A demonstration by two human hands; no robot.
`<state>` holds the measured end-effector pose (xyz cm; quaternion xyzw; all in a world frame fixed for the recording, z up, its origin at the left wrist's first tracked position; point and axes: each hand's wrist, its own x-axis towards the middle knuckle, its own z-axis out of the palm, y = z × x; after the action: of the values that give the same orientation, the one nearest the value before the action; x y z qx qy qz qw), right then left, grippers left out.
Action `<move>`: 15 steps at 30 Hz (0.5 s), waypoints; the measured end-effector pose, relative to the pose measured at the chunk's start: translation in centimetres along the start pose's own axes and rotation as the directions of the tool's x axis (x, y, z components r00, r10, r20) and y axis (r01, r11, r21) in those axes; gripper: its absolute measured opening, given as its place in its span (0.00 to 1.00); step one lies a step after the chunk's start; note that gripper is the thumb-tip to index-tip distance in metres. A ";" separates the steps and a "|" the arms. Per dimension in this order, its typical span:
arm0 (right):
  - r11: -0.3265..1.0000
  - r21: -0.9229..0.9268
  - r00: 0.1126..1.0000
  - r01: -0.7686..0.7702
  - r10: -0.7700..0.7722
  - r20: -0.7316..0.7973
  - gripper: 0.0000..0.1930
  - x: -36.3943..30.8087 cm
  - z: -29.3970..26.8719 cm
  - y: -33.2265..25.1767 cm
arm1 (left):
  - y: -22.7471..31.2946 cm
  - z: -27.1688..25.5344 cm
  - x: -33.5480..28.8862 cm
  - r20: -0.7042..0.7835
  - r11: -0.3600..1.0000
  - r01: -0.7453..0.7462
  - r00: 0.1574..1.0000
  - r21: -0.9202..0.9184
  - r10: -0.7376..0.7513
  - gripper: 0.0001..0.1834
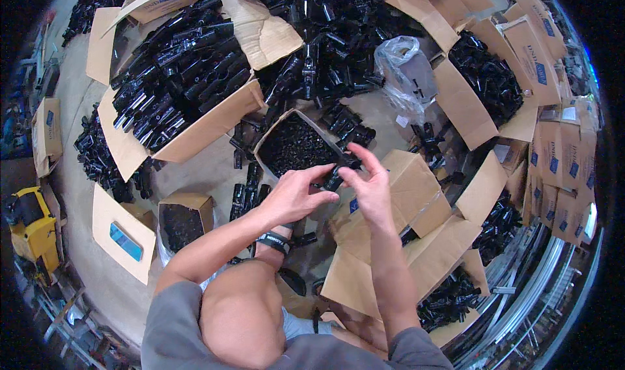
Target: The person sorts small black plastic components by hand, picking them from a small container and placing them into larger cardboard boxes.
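Observation:
My left hand (301, 193) and my right hand (368, 186) meet in front of me, above the near edge of a small open carton (259, 156). Between their fingertips is a short black tubular part (332, 178), its details partly covered by the fingers. The left thumb and forefinger close on it from the left; the right fingers grip its other side. Many small black pieces (296, 143) fill the carton just beyond my hands. A few black tubular parts (244, 197) lie on the floor beside my left wrist.
A large open carton (202, 132) heaped with black tubular parts stands front left. A loose pile (325, 18) spreads at the back. Clear plastic bag (405, 77), brown cartons (410, 188) and metal rods (534, 292) lie right. A phone (125, 241) rests on a cardboard flap at left.

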<state>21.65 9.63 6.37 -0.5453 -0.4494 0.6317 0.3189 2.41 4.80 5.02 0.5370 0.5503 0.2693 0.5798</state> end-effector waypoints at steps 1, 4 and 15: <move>0.999 -0.015 0.999 -0.046 0.046 -0.003 0.29 -0.4 0.6 0.2 | 0.1 0.0 0.1 0.020 0.997 0.027 0.999 0.071 -0.028 0.31; 0.995 0.048 0.996 -0.085 0.084 0.023 0.29 -1.1 1.3 1.3 | -0.3 -0.3 -0.6 0.017 0.994 0.109 0.994 -0.026 -0.108 0.29; 0.994 0.063 0.996 -0.092 0.093 -0.013 0.28 -2.2 1.8 1.6 | -4.3 0.6 -1.8 0.062 0.944 0.115 0.993 -0.308 -0.100 0.24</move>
<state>20.48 6.60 5.84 -0.5603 -0.4013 0.6550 0.3099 1.32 1.83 1.60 0.4140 0.5161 0.3084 0.6834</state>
